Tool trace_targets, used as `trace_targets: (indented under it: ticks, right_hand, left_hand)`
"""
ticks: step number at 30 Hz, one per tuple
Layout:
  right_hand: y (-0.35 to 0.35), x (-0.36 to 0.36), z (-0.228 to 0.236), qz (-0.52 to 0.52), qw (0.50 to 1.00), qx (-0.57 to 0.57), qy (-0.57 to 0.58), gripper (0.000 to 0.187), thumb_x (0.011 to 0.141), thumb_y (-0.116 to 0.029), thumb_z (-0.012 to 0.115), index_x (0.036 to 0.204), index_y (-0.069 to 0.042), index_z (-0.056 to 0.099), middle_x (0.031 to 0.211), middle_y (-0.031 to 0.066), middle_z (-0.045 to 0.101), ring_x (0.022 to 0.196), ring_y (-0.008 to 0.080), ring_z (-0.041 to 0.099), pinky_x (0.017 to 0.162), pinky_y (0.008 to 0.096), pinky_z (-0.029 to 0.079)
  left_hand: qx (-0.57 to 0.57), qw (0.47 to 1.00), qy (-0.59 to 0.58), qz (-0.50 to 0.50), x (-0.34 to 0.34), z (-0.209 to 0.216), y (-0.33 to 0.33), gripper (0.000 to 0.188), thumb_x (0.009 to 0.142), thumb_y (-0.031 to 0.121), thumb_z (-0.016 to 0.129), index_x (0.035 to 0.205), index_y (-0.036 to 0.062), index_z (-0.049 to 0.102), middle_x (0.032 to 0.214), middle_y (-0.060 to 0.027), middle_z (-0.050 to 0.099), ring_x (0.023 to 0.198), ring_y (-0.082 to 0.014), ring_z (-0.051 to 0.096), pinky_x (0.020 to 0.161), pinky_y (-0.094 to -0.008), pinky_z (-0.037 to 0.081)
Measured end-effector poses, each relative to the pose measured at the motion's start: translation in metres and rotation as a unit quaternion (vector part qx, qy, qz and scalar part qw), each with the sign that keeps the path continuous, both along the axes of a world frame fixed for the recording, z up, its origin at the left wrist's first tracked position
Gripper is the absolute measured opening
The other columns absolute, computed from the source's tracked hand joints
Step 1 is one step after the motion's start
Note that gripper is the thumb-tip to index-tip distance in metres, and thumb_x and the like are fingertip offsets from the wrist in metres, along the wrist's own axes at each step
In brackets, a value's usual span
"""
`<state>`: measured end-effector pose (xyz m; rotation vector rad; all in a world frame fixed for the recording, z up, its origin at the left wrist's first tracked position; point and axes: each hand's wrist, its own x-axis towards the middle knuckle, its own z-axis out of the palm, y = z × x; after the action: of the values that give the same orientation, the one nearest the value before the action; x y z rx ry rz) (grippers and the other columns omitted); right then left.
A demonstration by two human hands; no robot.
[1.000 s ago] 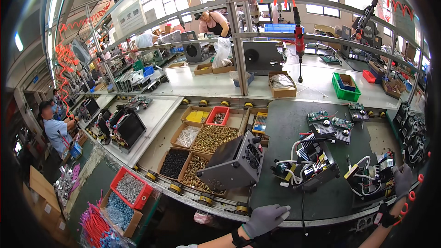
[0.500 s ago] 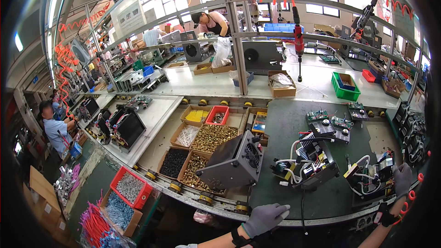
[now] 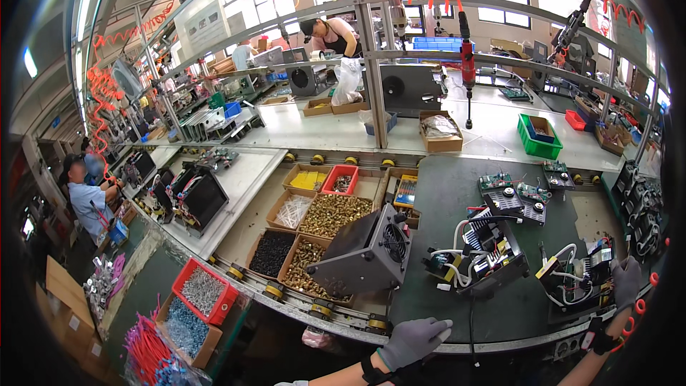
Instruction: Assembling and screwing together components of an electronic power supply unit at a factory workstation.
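My left hand, in a grey glove, hovers at the front edge of the dark work mat. Its fingers reach toward the right, thumb apart, and nothing shows in them. At the far right, my gloved right hand is closed beside an electronic assembly with white cables and a yellow-wrapped part. What its curled fingers hold is hidden. Between my hands sits another open assembly, with a black casing and thick white wires. A black cord hangs from it over the mat's front edge.
A grey metal housing with a fan stands left of the mat, partly over bins of brass fittings. Small circuit boards lie at the back. A red power driver hangs overhead. A red coiled hose runs by my right wrist.
The view has shifted very slightly. Both my hands and the assemblies stay in nearly the same places.
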<state>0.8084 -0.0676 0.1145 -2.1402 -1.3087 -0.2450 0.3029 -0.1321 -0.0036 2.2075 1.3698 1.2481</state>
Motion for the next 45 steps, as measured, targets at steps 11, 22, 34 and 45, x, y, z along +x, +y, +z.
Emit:
trace_targets:
  ticks: [11, 22, 34, 45]
  right_hand:
    - [-0.002, 0.007, 0.001, 0.054, 0.995, 0.063, 0.050, 0.030, 0.096, -0.022, 0.062, 0.080, 0.000, 0.051, 0.068, 0.0051, 0.047, 0.066, 0.0137, 0.042, 0.060, 0.0360, 0.038]
    - [-0.028, 0.020, -0.079, 0.103, 0.813, 0.462, 0.338, 0.032, 0.101, -0.017, 0.056, 0.126, 0.003, 0.061, 0.120, 0.0107, 0.062, 0.108, 0.0195, 0.058, 0.094, 0.0323, 0.049]
    - [0.037, 0.043, -0.104, -0.105, 0.906, 0.409, 0.015, 0.027, 0.099, -0.012, 0.056, 0.122, 0.001, 0.063, 0.118, 0.0149, 0.067, 0.098, 0.0239, 0.065, 0.087, 0.0329, 0.051]
    - [-0.008, -0.001, -0.072, 0.088, 0.938, 0.336, -0.019, 0.038, 0.105, -0.017, 0.044, 0.132, 0.006, 0.058, 0.140, 0.0143, 0.056, 0.131, 0.0245, 0.051, 0.112, 0.0359, 0.036]
  left_hand:
    - [0.001, 1.000, 0.019, 0.002, -0.001, -0.001, 0.000, 0.020, 0.089, 0.023, 0.073, 0.108, 0.0163, 0.074, 0.074, -0.0016, 0.064, 0.064, -0.0207, 0.065, 0.056, -0.0316, 0.052]
    - [0.007, 1.000, 0.022, 0.002, -0.001, 0.002, 0.000, 0.017, 0.089, 0.023, 0.072, 0.105, 0.0160, 0.073, 0.075, -0.0015, 0.063, 0.063, -0.0218, 0.065, 0.054, -0.0329, 0.051]
    - [0.001, 1.000, 0.026, 0.007, 0.001, 0.003, 0.001, 0.018, 0.088, 0.021, 0.073, 0.105, 0.0152, 0.075, 0.072, -0.0022, 0.062, 0.061, -0.0205, 0.064, 0.054, -0.0311, 0.050]
    - [0.005, 0.999, 0.031, 0.012, 0.001, 0.004, 0.002, 0.018, 0.088, 0.022, 0.073, 0.105, 0.0157, 0.075, 0.070, -0.0024, 0.062, 0.060, -0.0211, 0.064, 0.054, -0.0317, 0.050]
